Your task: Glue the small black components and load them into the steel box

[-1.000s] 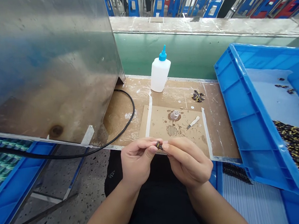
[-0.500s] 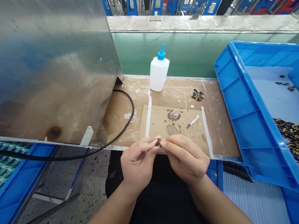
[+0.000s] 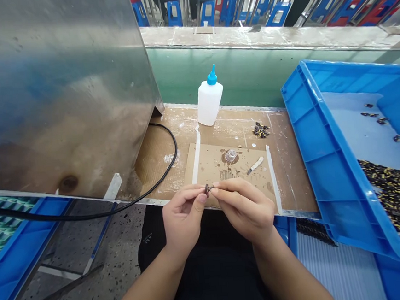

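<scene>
A small dark part [image 3: 207, 188] is pinched at its two ends between my left hand [image 3: 183, 213] and my right hand [image 3: 242, 206], and my fingertips hide much of it. Both hands hover just above the near edge of a brown cardboard sheet [image 3: 204, 168]. On that sheet lie a white-handled craft knife [image 3: 255, 165] and a small transparent cap [image 3: 231, 156] in a brown smear. Behind it stands a white glue bottle with a blue nozzle [image 3: 210, 98]. A small heap of black and yellow parts [image 3: 261, 130] sits to the right of the bottle.
A blue plastic crate [image 3: 325, 158] at my right holds a mass of black and yellow parts. A stainless steel panel [image 3: 60, 96] fills the left, with a black cable [image 3: 160, 176] curving below it. A green partition [image 3: 249, 74] stands behind the bench.
The small part has turned a little between my fingers, and both hands sit slightly higher. The whole scene has shifted slightly left in view.
</scene>
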A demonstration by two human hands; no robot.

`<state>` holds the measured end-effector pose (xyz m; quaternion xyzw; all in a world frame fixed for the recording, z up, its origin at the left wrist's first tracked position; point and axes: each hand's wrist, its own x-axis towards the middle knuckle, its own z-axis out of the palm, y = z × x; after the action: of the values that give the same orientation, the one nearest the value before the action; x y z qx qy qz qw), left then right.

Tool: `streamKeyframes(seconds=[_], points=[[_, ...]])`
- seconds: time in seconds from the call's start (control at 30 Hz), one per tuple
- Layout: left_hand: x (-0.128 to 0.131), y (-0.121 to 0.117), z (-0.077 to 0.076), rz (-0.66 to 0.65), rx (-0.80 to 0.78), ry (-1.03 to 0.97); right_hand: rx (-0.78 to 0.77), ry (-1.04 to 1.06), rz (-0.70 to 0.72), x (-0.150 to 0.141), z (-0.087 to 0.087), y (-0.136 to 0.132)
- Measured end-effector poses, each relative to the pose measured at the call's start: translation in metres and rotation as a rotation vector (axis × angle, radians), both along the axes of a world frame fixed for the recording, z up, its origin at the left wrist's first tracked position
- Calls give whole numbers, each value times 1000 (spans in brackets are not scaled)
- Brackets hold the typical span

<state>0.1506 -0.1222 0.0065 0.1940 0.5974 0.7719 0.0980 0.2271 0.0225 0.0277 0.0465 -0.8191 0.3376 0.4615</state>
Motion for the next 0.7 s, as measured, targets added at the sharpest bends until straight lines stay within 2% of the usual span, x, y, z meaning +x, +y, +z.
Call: streamKeyframes(seconds=[0.17,0.37,0.47,0.57,0.7], points=[[2,3,3,-34,-5,21,-120,-28,58,1,2,0],[7,7,5,-20,-22,15,-420,-90,52,5,-15,0],[8,7,5,-32,-25,44,-523,-158,78,7,-18,1],[9,7,4,-45,-36,87,-570,-221,82,7,-15,3],[10,10,5,-73,-42,124,-553,-220,84,7,-8,6]])
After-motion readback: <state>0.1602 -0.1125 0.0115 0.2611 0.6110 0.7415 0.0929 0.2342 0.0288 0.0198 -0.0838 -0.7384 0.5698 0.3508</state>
